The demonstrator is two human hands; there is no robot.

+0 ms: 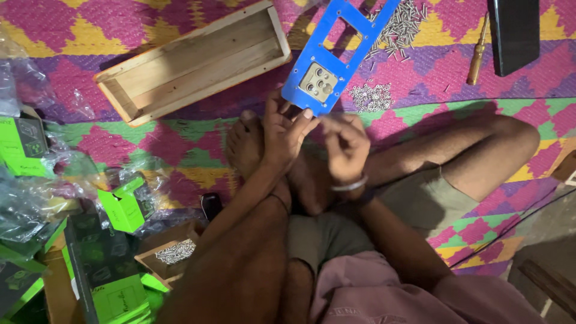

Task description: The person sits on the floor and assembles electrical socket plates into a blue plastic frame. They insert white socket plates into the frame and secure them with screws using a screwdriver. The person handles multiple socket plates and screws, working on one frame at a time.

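1. Long flat blue plate with rectangular cut-outs [336,51]: lies slanted over the pink, yellow and green patterned mat [198,141], its near end held up above the person's crossed legs. A beige socket module with round holes [318,82] sits in the cut-out nearest the hands.
2. Left hand [283,133]: fingers closed on the plate's near edge, just below the module.
3. Right hand [347,146]: fingers curled together just beside the plate's near corner; whether they pinch a small part cannot be told.
4. Handling, by judgement: the plate looks thin, stiff and light, with smooth faces; the bare border around the cut-outs seems the safest hold, clear of the module.
5. Loose silver screws: one heap [399,27] beside the plate's far end, a smaller heap [371,97] near the module.
6. Open wooden box [195,60]: left of the plate, nothing in it.
7. Wooden-handled screwdriver [477,57]: far right, beside a black slab [514,33].
8. Packaging, left edge: bright green cartons [123,207], dark cartons with green panels [99,267], crumpled clear plastic bags [36,174].
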